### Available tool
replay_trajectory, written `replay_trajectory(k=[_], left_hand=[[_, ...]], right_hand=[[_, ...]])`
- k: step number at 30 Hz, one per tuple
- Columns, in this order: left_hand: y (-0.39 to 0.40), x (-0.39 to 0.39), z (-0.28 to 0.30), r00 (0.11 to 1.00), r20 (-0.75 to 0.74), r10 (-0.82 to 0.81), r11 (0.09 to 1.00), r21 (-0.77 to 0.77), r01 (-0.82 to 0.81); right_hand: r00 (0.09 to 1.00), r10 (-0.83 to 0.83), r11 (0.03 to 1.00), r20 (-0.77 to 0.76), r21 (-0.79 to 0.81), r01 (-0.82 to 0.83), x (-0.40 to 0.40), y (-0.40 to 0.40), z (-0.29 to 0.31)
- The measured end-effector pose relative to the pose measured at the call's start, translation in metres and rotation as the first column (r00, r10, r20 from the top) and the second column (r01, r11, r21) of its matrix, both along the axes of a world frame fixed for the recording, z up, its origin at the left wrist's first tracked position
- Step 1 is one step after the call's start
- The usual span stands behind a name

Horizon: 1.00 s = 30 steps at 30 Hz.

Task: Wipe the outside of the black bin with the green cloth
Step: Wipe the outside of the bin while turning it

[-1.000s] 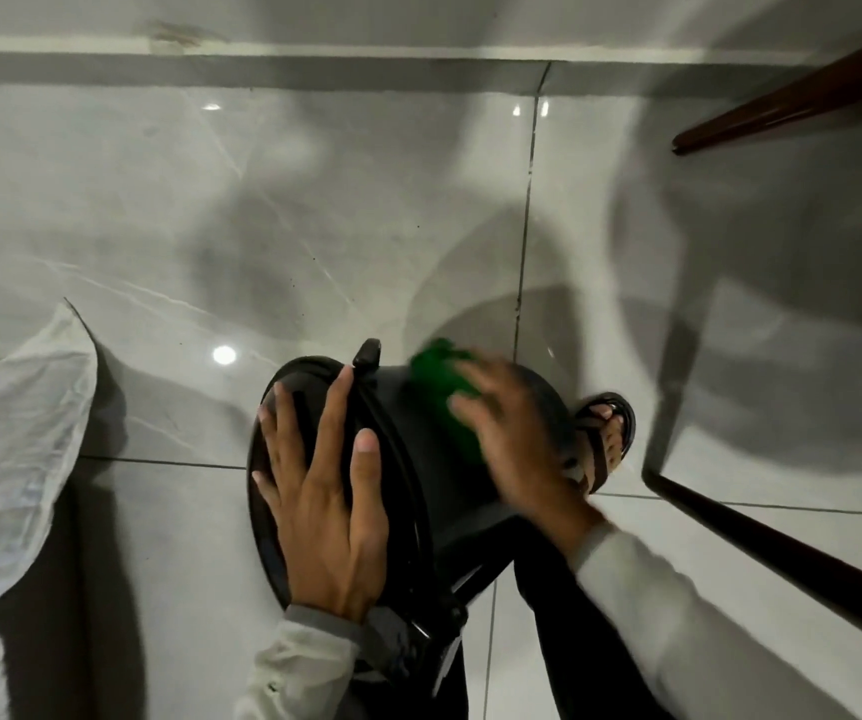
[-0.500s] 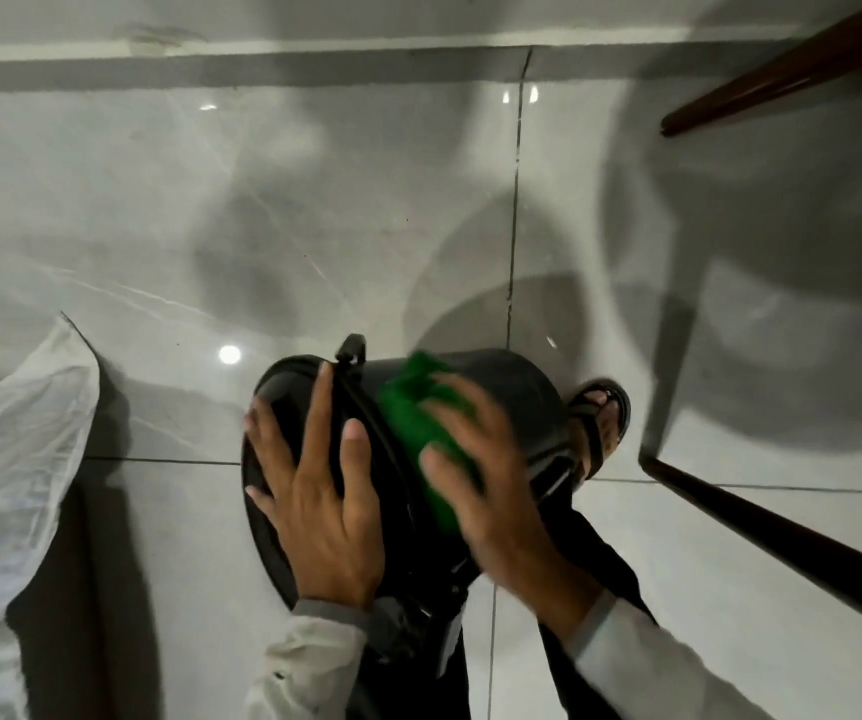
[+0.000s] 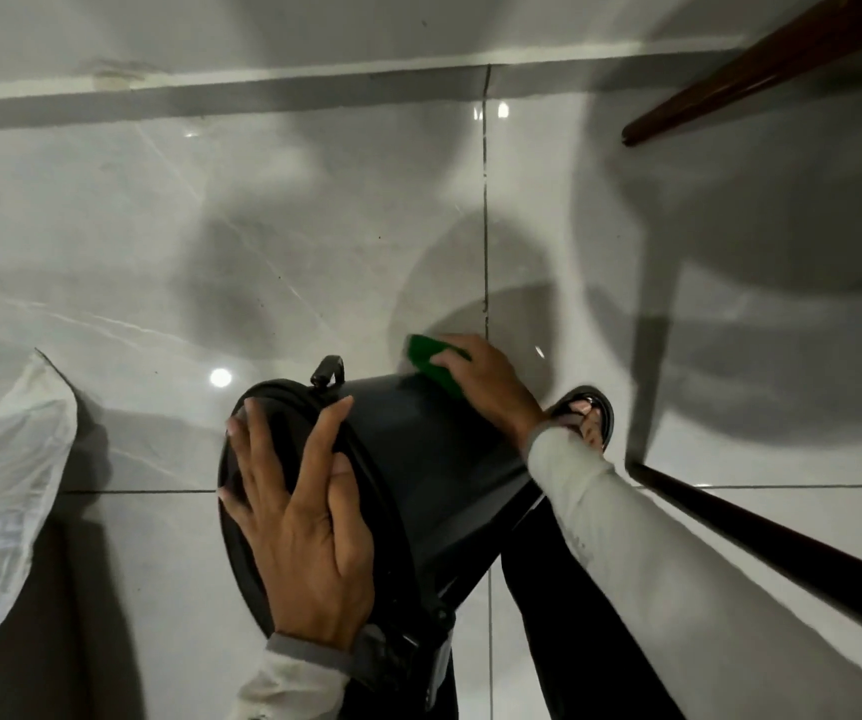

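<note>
Bin (image 3: pixel 418 459) first: the black bin lies tipped on its side over the floor, held up near our legs, with its round top end turned to the left and its bottom end to the right. Our left hand (image 3: pixel 304 517) is spread wide and flat on the round top end, fingers fanned out, pressing on it and not gripping anything. Our right hand (image 3: pixel 486 381) sits on the far right part of the bin's outside wall, near its bottom end. It is curled over the green cloth (image 3: pixel 431 363) and presses the cloth on the black side. A small black handle loop (image 3: pixel 327 374) sticks up from the rim.

We wear pale long sleeves (image 3: pixel 626 517) and dark trousers (image 3: pixel 574 615). One foot in a dark sandal (image 3: pixel 592 415) peeks out just past the right wrist.

The floor (image 3: pixel 210 241) is shiny grey tile with thin dark lines and little bright spots of light. A white crinkly plastic sheet (image 3: pixel 2 475) lies at the left. A brown wooden leg (image 3: pixel 761 65) slants in at the top right, and a dark bar (image 3: pixel 782 548) runs along the lower right
</note>
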State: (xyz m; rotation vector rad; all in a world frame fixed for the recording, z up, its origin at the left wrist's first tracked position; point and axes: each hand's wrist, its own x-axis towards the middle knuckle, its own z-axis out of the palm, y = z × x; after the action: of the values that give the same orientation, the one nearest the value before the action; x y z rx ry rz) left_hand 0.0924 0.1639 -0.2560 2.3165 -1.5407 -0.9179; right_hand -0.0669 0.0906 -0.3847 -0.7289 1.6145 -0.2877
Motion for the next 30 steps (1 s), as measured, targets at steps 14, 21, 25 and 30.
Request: replay_trajectory(k=[14,21,25,30], left_hand=[[-0.009,-0.015,0.004,0.996,-0.006,0.083,0.996,0.025,-0.083],[-0.011,-0.013,0.004,0.990,0.027,0.136,0.989,0.053,-0.137],[-0.010,-0.016,0.006,0.992,0.034,0.119,0.991,0.059,-0.121],[-0.011,-0.025,0.005,0.996,0.075,0.056,0.996,0.061,-0.061]], right_hand=[[0.897,-0.352,0.928,-0.265,0.021,0.371,-0.051,0.089,-0.017],[0.975,0.082,0.910,0.208,-0.414,0.012,0.013,0.109,0.103],[0.997,0.006,0.941,0.071,-0.338,0.018,-0.023,0.100,0.046],[0.992,-0.108,0.992,-0.070,-0.068,0.104,-0.033,0.039,0.009]])
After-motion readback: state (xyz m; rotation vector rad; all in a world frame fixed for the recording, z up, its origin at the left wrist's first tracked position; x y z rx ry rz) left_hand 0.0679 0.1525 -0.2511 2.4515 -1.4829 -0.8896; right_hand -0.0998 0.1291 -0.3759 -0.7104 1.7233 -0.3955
